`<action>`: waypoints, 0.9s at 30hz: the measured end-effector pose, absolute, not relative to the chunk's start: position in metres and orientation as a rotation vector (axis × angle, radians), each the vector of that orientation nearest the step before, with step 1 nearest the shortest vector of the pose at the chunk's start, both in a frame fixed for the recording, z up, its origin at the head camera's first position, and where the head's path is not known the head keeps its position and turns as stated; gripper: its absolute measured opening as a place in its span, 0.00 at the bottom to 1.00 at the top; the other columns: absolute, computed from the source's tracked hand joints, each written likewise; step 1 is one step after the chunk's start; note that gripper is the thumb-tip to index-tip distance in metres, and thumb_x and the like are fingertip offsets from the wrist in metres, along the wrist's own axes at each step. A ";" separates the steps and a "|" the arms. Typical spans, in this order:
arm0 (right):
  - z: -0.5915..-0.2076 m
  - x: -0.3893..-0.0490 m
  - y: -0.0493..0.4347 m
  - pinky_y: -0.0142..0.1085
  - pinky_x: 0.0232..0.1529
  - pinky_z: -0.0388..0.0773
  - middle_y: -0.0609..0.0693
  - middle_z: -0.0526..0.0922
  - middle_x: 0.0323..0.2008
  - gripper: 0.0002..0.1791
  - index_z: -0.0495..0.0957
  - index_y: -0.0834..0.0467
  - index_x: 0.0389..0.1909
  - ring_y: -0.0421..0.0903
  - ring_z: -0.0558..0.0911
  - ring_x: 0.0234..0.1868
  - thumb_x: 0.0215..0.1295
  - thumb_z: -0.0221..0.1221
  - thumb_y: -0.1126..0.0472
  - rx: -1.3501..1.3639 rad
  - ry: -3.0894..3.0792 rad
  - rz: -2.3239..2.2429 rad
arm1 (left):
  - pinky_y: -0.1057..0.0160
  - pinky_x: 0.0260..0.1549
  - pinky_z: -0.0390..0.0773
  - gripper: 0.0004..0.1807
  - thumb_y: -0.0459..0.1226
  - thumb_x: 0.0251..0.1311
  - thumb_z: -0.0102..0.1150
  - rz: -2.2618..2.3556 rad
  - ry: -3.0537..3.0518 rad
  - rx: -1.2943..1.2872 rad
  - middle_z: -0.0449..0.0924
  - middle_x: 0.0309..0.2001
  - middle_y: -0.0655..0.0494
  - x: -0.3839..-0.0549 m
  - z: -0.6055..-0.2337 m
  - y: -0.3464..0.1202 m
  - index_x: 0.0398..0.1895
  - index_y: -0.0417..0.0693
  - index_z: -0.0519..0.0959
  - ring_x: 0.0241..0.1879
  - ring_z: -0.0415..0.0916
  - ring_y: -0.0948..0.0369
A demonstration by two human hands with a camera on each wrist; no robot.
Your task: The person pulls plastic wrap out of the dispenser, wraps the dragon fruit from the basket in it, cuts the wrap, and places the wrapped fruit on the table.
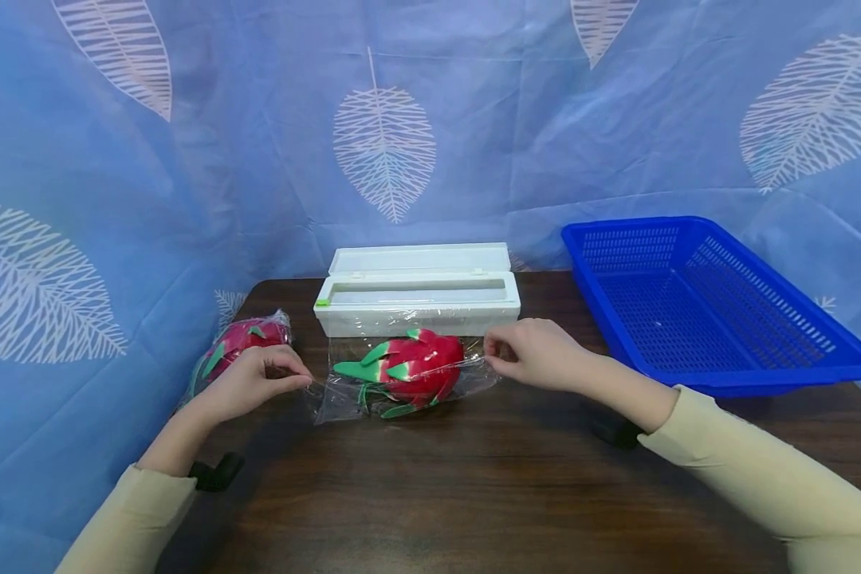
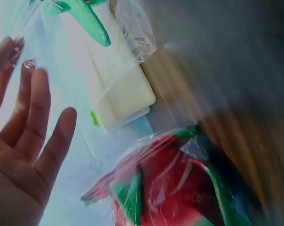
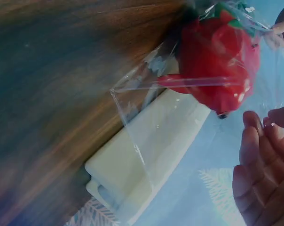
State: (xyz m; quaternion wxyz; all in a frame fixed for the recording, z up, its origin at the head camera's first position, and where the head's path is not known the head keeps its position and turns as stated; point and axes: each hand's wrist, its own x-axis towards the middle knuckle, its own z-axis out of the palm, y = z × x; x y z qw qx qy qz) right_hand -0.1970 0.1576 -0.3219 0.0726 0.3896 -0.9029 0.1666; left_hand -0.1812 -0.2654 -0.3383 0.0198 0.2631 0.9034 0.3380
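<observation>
A red dragon fruit (image 1: 425, 363) with green scales lies on the table, with clear plastic wrap (image 1: 340, 402) folded over and around it. My left hand (image 1: 261, 379) pinches the wrap's left edge between thumb and fingertips. On the other side, my right hand (image 1: 534, 353) pinches the wrap's right edge; its fingertips meet in the right wrist view, close to the fruit's rounded end. A second dragon fruit (image 1: 233, 347), covered in wrap, sits partly hidden behind my left hand; it looms large in the left wrist view.
Behind the fruit stands a white wrap dispenser box (image 1: 416, 320) with its lid raised and a green piece at its left end. A blue perforated basket (image 1: 760, 375) occupies the right side of the dark wooden table (image 1: 473, 494). A blue leaf-patterned cloth (image 1: 473, 159) hangs behind.
</observation>
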 end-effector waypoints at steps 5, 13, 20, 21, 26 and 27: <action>-0.330 -0.211 0.150 0.33 0.23 0.71 0.38 0.73 0.19 0.06 0.76 0.51 0.28 0.37 0.70 0.22 0.61 0.64 0.61 1.021 -2.826 0.558 | 0.64 0.26 0.77 0.04 0.37 0.61 0.65 0.968 2.837 0.702 0.80 0.26 0.58 -0.200 -0.340 -0.260 0.35 0.46 0.86 0.25 0.71 0.59; -0.343 -0.225 0.140 0.33 0.21 0.67 0.41 0.69 0.17 0.05 0.77 0.53 0.28 0.38 0.67 0.19 0.62 0.62 0.63 0.945 -2.789 0.620 | 0.53 0.26 0.83 0.07 0.36 0.64 0.62 1.119 2.722 0.546 0.80 0.21 0.53 -0.220 -0.334 -0.234 0.36 0.40 0.84 0.21 0.80 0.55; -0.342 -0.229 0.125 0.35 0.29 0.76 0.43 0.79 0.22 0.04 0.79 0.56 0.29 0.39 0.76 0.24 0.61 0.64 0.65 0.932 -2.698 0.791 | 0.54 0.31 0.83 0.05 0.33 0.62 0.64 1.224 2.764 0.524 0.85 0.28 0.53 -0.229 -0.334 -0.201 0.35 0.39 0.85 0.29 0.83 0.56; -0.341 -0.229 0.122 0.35 0.30 0.77 0.43 0.79 0.23 0.04 0.79 0.56 0.29 0.39 0.76 0.25 0.60 0.64 0.65 0.937 -2.691 0.800 | 0.54 0.31 0.83 0.05 0.33 0.61 0.64 1.232 2.771 0.520 0.85 0.29 0.53 -0.230 -0.335 -0.197 0.36 0.40 0.85 0.29 0.82 0.57; -0.343 -0.232 0.112 0.34 0.31 0.77 0.43 0.79 0.24 0.03 0.79 0.56 0.30 0.39 0.76 0.27 0.60 0.64 0.66 0.960 -2.678 0.838 | 0.56 0.31 0.83 0.06 0.34 0.60 0.66 1.290 2.782 0.533 0.84 0.32 0.52 -0.232 -0.344 -0.186 0.38 0.40 0.85 0.30 0.81 0.56; -0.343 -0.232 0.111 0.34 0.31 0.77 0.43 0.79 0.24 0.03 0.79 0.56 0.30 0.40 0.76 0.27 0.60 0.64 0.66 0.958 -2.675 0.848 | 0.57 0.31 0.83 0.07 0.34 0.60 0.66 1.309 2.782 0.524 0.84 0.33 0.52 -0.232 -0.346 -0.184 0.38 0.40 0.85 0.30 0.81 0.56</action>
